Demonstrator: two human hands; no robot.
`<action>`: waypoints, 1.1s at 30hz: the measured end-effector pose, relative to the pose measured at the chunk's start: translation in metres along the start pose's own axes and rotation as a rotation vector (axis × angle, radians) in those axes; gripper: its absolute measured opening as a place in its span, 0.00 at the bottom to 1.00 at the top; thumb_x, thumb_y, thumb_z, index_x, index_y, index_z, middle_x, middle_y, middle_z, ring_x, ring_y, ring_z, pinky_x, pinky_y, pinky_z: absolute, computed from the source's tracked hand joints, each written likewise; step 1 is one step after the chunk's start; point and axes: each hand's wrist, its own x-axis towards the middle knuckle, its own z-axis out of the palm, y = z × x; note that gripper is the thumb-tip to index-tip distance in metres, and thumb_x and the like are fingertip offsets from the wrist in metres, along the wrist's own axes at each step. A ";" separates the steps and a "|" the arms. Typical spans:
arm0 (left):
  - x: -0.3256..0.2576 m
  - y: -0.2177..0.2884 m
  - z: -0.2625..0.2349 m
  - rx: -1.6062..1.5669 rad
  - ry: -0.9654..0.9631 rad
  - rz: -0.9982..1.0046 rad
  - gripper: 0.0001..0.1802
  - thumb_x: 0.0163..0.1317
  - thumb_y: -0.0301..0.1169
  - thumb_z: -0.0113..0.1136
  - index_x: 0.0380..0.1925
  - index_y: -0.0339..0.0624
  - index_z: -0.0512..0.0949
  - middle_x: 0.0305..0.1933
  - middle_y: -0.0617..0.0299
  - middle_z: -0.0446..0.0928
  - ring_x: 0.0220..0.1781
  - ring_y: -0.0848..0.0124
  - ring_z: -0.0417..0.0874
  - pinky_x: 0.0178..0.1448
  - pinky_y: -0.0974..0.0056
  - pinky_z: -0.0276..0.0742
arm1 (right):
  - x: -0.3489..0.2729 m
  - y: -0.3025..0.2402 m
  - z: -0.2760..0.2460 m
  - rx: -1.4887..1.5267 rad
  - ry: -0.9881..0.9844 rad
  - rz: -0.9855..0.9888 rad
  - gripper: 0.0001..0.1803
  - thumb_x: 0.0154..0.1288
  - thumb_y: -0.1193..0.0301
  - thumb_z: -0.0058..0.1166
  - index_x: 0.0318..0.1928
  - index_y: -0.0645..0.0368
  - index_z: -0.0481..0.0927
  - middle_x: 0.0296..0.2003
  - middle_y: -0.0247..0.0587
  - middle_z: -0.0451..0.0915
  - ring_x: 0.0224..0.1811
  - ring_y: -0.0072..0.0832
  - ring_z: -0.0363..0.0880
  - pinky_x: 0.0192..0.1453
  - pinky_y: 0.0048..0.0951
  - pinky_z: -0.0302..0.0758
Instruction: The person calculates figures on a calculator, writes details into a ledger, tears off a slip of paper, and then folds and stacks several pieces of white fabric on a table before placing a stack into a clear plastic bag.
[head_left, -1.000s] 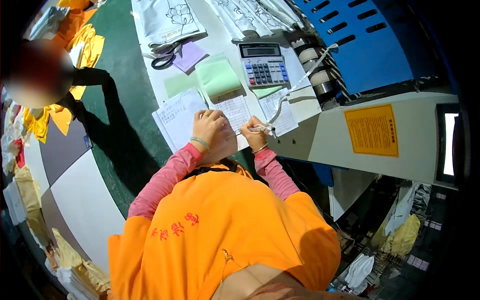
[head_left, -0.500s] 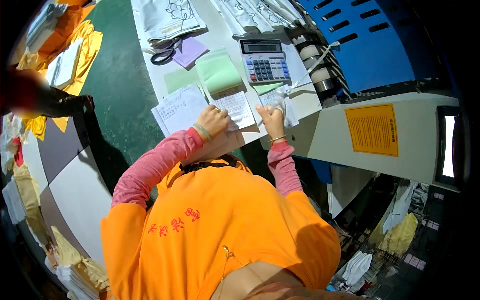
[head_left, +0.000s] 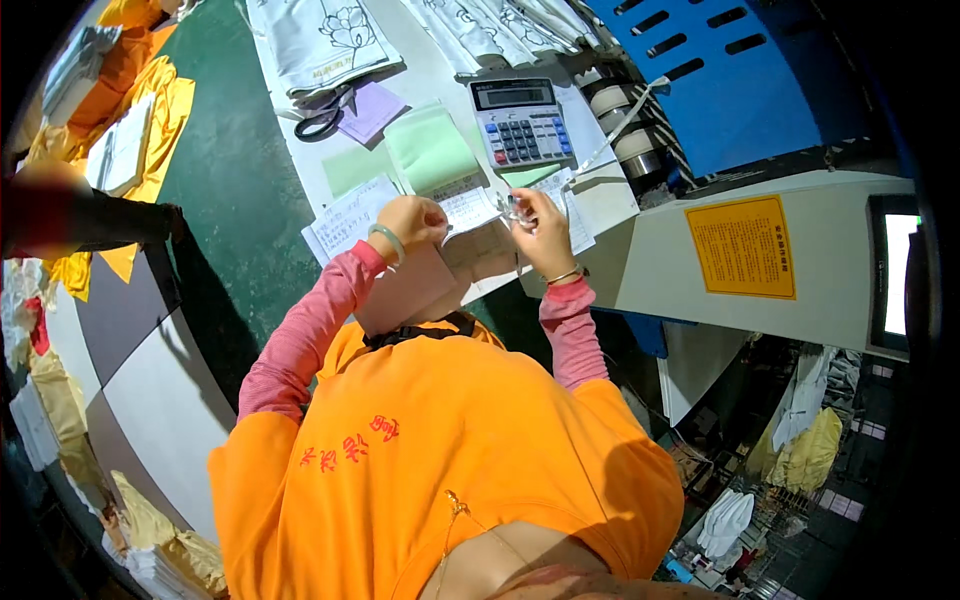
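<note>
While nearest sheet (head_left: 410, 290) shows no writing, slip (head_left: 466, 206) beyond bears handwritten lines — that much looks done; amt. left, can't tell. L hand (head_left: 407, 220): fingers curled by slip's edge, grip on paper unclear. R hand (head_left: 543, 236): fingers pinch whitish pen-like item (head_left: 515, 208) over counter (head_left: 612, 198), beside slip. Farther — green pad (head_left: 430, 150), calculator (head_left: 520, 122), both untouched; folded cloth (head_left: 325, 45) at back.

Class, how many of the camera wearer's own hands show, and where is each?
2: the left hand is over the handwritten papers; the right hand is to its right, below the calculator in the picture. Neither is hidden.
</note>
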 end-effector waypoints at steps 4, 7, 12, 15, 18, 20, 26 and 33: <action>0.003 0.001 -0.004 -0.072 -0.048 -0.037 0.06 0.42 0.29 0.61 0.21 0.39 0.80 0.19 0.59 0.78 0.19 0.72 0.78 0.26 0.69 0.73 | -0.003 -0.003 0.005 -0.042 -0.182 -0.194 0.37 0.41 0.79 0.54 0.58 0.53 0.62 0.50 0.46 0.64 0.52 0.41 0.65 0.56 0.32 0.64; 0.008 0.001 -0.007 -0.069 -0.088 -0.054 0.06 0.41 0.28 0.60 0.21 0.39 0.80 0.18 0.60 0.78 0.18 0.73 0.77 0.25 0.70 0.71 | -0.004 -0.009 0.013 -0.021 -0.123 -0.249 0.45 0.38 0.81 0.56 0.62 0.50 0.56 0.53 0.46 0.62 0.56 0.43 0.62 0.58 0.34 0.63; 0.015 0.000 -0.012 -0.080 -0.155 -0.099 0.08 0.38 0.32 0.60 0.20 0.41 0.81 0.19 0.57 0.77 0.20 0.65 0.77 0.28 0.65 0.72 | -0.005 -0.006 0.021 -0.061 -0.061 -0.328 0.46 0.35 0.83 0.55 0.62 0.52 0.56 0.56 0.46 0.61 0.59 0.42 0.59 0.60 0.35 0.60; 0.023 -0.011 -0.016 -0.135 -0.164 -0.078 0.10 0.39 0.34 0.60 0.21 0.41 0.81 0.19 0.57 0.77 0.20 0.67 0.77 0.28 0.66 0.72 | -0.007 0.004 0.027 -0.095 -0.008 -0.392 0.46 0.34 0.84 0.53 0.61 0.52 0.58 0.57 0.46 0.60 0.61 0.42 0.57 0.62 0.35 0.59; 0.034 -0.038 -0.040 -0.461 0.169 -0.188 0.08 0.46 0.31 0.58 0.24 0.37 0.79 0.19 0.62 0.76 0.22 0.77 0.76 0.29 0.70 0.72 | -0.009 0.008 0.029 -0.080 0.080 -0.393 0.35 0.33 0.86 0.51 0.50 0.52 0.72 0.54 0.43 0.65 0.60 0.42 0.59 0.62 0.37 0.58; 0.035 -0.048 -0.052 -0.223 0.667 -0.212 0.08 0.46 0.28 0.56 0.27 0.37 0.78 0.22 0.59 0.77 0.25 0.69 0.78 0.31 0.68 0.72 | -0.009 0.019 0.027 -0.136 0.017 -0.497 0.22 0.34 0.86 0.50 0.35 0.53 0.79 0.48 0.39 0.71 0.59 0.41 0.62 0.61 0.39 0.58; 0.000 0.017 -0.035 0.321 0.065 0.450 0.30 0.39 0.24 0.58 0.49 0.51 0.68 0.41 0.63 0.77 0.50 0.67 0.74 0.61 0.57 0.58 | -0.001 0.001 0.020 -0.126 0.025 -0.453 0.14 0.38 0.85 0.51 0.28 0.55 0.78 0.39 0.34 0.76 0.52 0.37 0.69 0.59 0.41 0.60; 0.014 -0.031 -0.005 0.674 0.107 0.288 0.38 0.45 0.30 0.60 0.58 0.65 0.58 0.55 0.70 0.70 0.62 0.73 0.63 0.69 0.49 0.41 | 0.019 -0.013 0.006 -0.023 0.016 -0.505 0.14 0.37 0.86 0.52 0.28 0.58 0.76 0.30 0.36 0.77 0.45 0.38 0.73 0.47 0.33 0.70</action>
